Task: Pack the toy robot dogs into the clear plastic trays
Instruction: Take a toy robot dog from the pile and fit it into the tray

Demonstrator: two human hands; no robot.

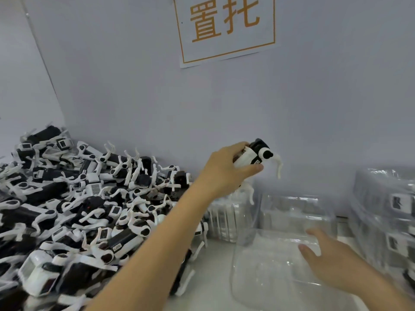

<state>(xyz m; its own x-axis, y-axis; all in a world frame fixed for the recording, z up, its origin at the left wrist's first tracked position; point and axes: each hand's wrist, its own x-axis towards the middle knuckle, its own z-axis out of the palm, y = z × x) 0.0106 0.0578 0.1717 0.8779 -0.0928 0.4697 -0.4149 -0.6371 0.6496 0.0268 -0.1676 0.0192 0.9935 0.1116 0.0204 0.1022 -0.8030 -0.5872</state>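
White bench (215, 277) against a pale grey wall (314, 97), that's what I'm looking at.

Nearest on the right: right hand (332, 263) low over the bench, fingers straight and loosely spread, fingertips on the clear tray (269, 277) lying open in front of me. Can't tell whether it's pressing or only touching; it grips nothing. I see no dog in that tray. Tray edges are blurred, so I can't read its compartments.

Nearest on the left: the pile (74, 209) of black-and-white toy dogs, loose and tangled, legs sticking out every way. It fills the left side of the bench back to the corner.

Mid-frame: left forearm runs diagonally up from the bottom edge. Left hand (226, 169) is raised above the bench, fingers and thumb curled round one dog (256, 156). The dog is in the air, near the wall, above and behind the open tray. Its black end points up and to the right, one white leg hangs off the right side, another hangs below the hand.

Behind the open tray: more clear trays (231, 218) standing on edge, just right of the pile.

Right edge: a stack (386, 212) of trays with dark-and-white toys visible through the plastic.

Farthest: white sign (226, 28) on the wall, orange border, orange characters.
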